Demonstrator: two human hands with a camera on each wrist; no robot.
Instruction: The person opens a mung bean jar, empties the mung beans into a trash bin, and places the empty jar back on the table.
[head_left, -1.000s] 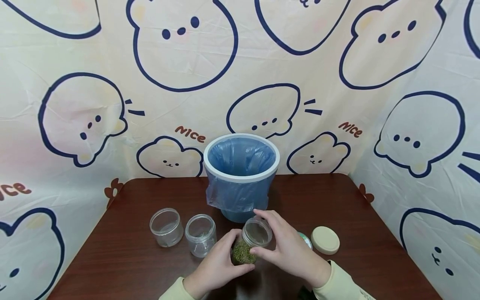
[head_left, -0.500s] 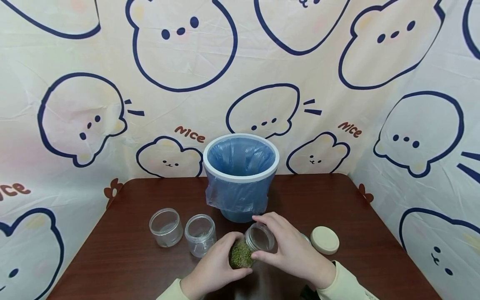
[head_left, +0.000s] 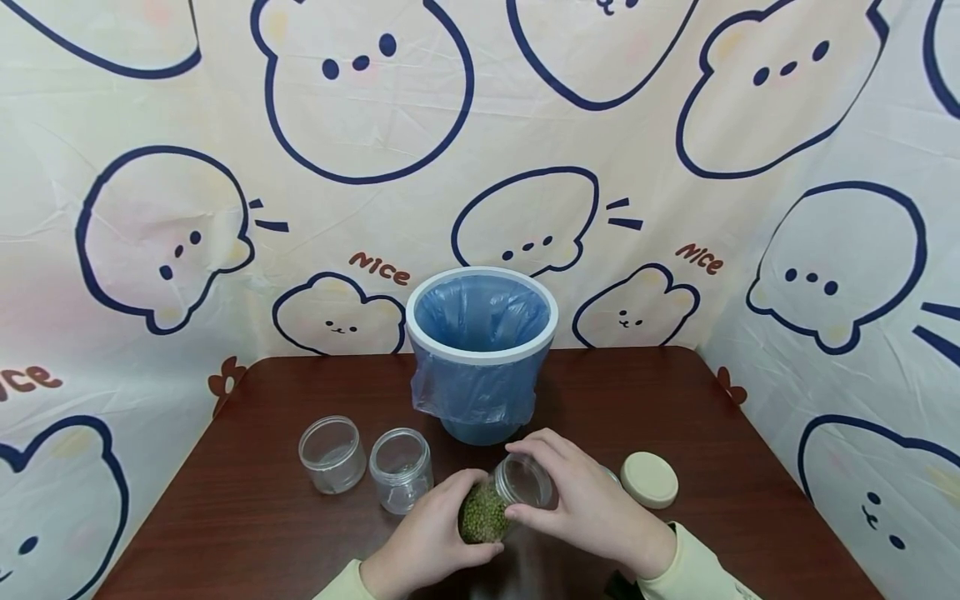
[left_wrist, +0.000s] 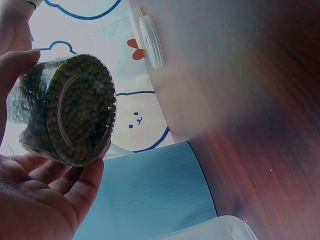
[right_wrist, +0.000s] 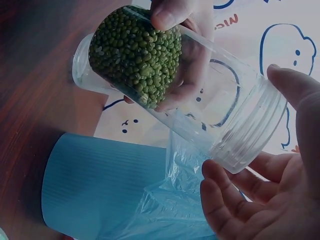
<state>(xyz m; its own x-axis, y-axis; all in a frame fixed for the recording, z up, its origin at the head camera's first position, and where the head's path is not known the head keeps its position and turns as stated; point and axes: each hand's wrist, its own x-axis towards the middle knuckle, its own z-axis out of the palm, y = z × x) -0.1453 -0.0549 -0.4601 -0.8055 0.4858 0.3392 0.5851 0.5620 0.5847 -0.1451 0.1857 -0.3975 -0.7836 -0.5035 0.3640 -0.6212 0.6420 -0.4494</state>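
Note:
A clear plastic jar [head_left: 517, 481] partly filled with green mung beans [head_left: 482, 512] is tilted between both hands over the near part of the table, its threaded mouth toward the right. My left hand [head_left: 431, 529] grips the bean-filled base; in the left wrist view that hand [left_wrist: 45, 195] has its fingers under the round bottom. The right hand [head_left: 581, 508] holds the mouth end between thumb and fingers. The right wrist view shows the beans [right_wrist: 140, 55] heaped in the base, with the threaded neck [right_wrist: 250, 130] uncapped and free of beans.
Two uncapped clear jars [head_left: 333, 455] [head_left: 401, 471] stand left of the hands. Behind the held jar is a blue bin [head_left: 480, 392] with a white rim and blue liner. A cream lid [head_left: 649, 480] lies on the right, beside another lid [head_left: 612, 476] mostly hidden by the right hand.
The jar has tipped further over, its mouth swinging right and toward the person. The right hand moved slightly right and down with it, while the left hand shifted a little.

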